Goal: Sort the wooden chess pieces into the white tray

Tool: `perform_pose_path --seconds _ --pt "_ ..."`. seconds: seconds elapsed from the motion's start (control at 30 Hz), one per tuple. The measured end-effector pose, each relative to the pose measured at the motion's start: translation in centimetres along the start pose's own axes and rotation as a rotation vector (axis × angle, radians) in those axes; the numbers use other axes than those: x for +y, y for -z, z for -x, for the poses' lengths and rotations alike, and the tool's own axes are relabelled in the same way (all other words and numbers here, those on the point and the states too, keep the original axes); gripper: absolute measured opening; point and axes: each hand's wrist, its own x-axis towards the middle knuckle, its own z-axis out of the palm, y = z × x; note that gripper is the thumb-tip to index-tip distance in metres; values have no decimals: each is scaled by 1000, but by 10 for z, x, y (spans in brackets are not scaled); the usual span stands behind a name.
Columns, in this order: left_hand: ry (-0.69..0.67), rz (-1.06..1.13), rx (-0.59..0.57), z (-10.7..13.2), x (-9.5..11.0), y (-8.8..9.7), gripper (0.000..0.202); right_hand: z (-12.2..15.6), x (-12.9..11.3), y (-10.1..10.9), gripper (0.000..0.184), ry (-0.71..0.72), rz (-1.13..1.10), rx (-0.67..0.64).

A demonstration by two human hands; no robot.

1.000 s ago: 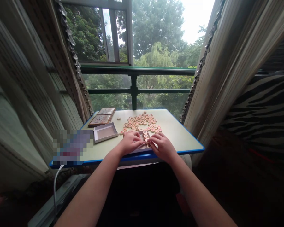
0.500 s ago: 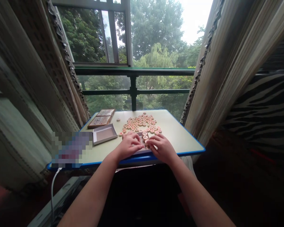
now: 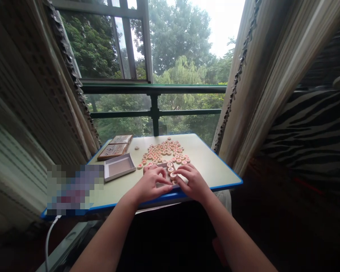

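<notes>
**Row of discs [image 3: 170, 169] lay between left hand [image 3: 151, 183] and right hand [image 3: 193, 184]**

The discs sat in a shallow box [image 3: 168, 180]. The left hand was half open, thumb apart from its bent fingers; its grip could not be told. The right hand curled at the row's near end, its hold likewise unclear. Loose discs [image 3: 164, 152] spread beyond both hands; an open tray [image 3: 119, 169] lay left of them.
</notes>
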Motion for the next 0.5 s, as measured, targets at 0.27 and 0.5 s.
perform_pose_path --seconds 0.27,0.5 --pt "-27 -6 -32 -2 4 2 34 -2 3 3 16 -218 -271 -34" --pt "119 61 333 -3 -4 0 29 -4 9 7 14 -288 -266 -20"
